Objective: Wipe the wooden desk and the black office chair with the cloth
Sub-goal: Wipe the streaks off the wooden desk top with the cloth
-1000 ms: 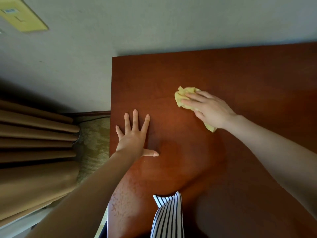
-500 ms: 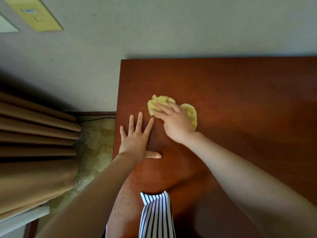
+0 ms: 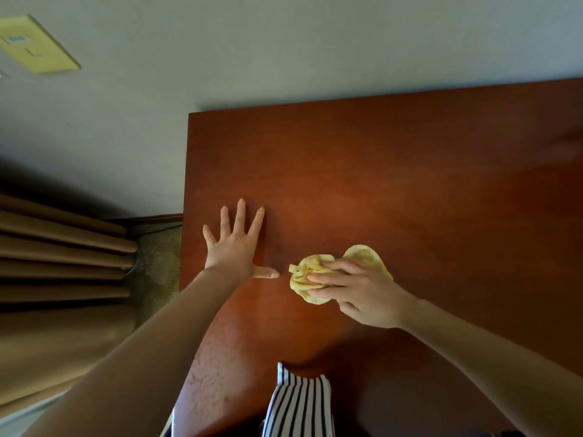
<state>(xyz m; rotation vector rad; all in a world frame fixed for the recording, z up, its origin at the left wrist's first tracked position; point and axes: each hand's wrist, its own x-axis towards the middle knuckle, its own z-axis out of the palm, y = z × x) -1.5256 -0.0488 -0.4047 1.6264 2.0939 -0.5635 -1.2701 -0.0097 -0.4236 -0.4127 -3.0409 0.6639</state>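
The reddish-brown wooden desk [image 3: 410, 184] fills the right and middle of the head view. A crumpled yellow cloth [image 3: 304, 274] lies on it near the left side. My right hand [image 3: 362, 291] lies on top of the cloth, its fingers stretched leftward over it and pressing it to the wood. My left hand [image 3: 233, 247] rests flat on the desk by the left edge, fingers spread, its thumb tip a short way from the cloth. The black office chair is out of sight.
The desk's back edge meets a grey wall [image 3: 284, 42] bearing a yellow plate [image 3: 38, 45]. Left of the desk hang brown curtain folds [image 3: 63, 279] over patterned carpet [image 3: 157, 263]. Striped clothing [image 3: 299, 405] overlaps the desk's near edge.
My right hand has slid the cloth from farther back on the desk leftward, then nearer to me, beside the left thumb. My left hand has stayed flat in place.
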